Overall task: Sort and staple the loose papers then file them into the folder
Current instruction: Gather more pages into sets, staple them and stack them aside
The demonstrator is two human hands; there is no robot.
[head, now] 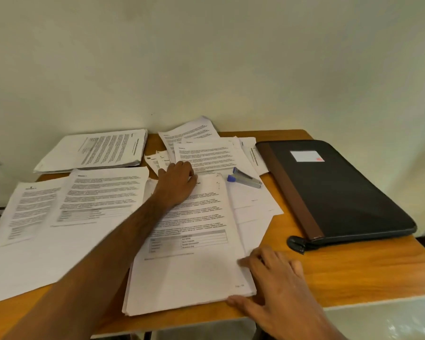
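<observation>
While the folder [339, 190] lies zipped shut at the right end of the wooden table [353, 273], a person squares up a stack of printed pages [189, 261] near the front edge. The left hand [177, 185] reaches across and lies flat on the stack's far end, fingers nearly straight and pressing down, gripping nothing. The right hand [272, 278] rests at the stack's near right corner, fingers spread and only slightly bent against the paper's edge, thumb along the bottom margin; it steadies the sheets and does not appear to pinch them. A stapler [244, 178] with blue ends lies unused on loose sheets just beyond the stack, between it and the folder. Sorting looks well under way but unfinished: a neat pile [93, 150] sits at the far left, two overlapping sets [66, 207] lie spread at the near left, and a jumble of pages [204, 148] remains against the wall. Whether any set is stapled cannot be told; nothing appears filed.
</observation>
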